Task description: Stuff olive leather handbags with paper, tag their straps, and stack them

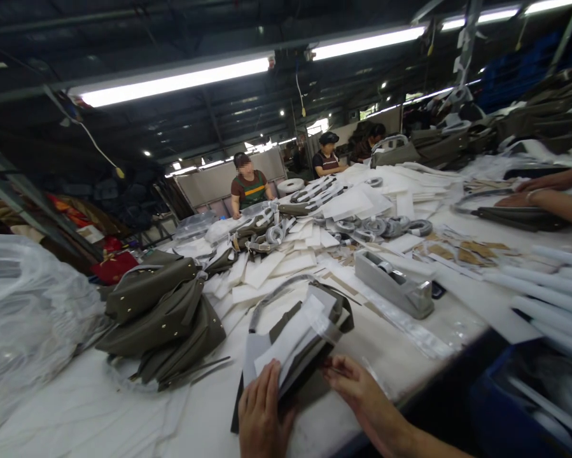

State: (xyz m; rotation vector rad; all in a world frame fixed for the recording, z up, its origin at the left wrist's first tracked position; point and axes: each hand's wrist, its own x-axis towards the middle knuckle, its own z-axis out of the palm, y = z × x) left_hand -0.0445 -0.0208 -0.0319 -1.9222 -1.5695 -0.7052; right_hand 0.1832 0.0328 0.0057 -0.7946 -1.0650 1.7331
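Note:
An olive handbag (340, 312) lies tilted on the table in front of me, its wrapped handle (286, 286) on the far side. A white padding sheet (283, 343) covers part of it, and a clear strip of tape (324, 326) crosses the sheet's upper end. With fingers over the sheet and the bag's near end, my left hand (263, 410) grips the bag. My right hand (355, 385) is closed in a pinch beside the bag's right edge, below the tape. What lies between those fingertips is too small to make out.
Olive bags (166, 312) are piled at left, beside clear plastic (32, 305). A grey tape dispenser (393, 286) stands to the right. White sheets (266, 267) and wrapped rings (376, 226) cover the table behind. Another person's hands (538, 194) touch a bag at right; more people work beyond.

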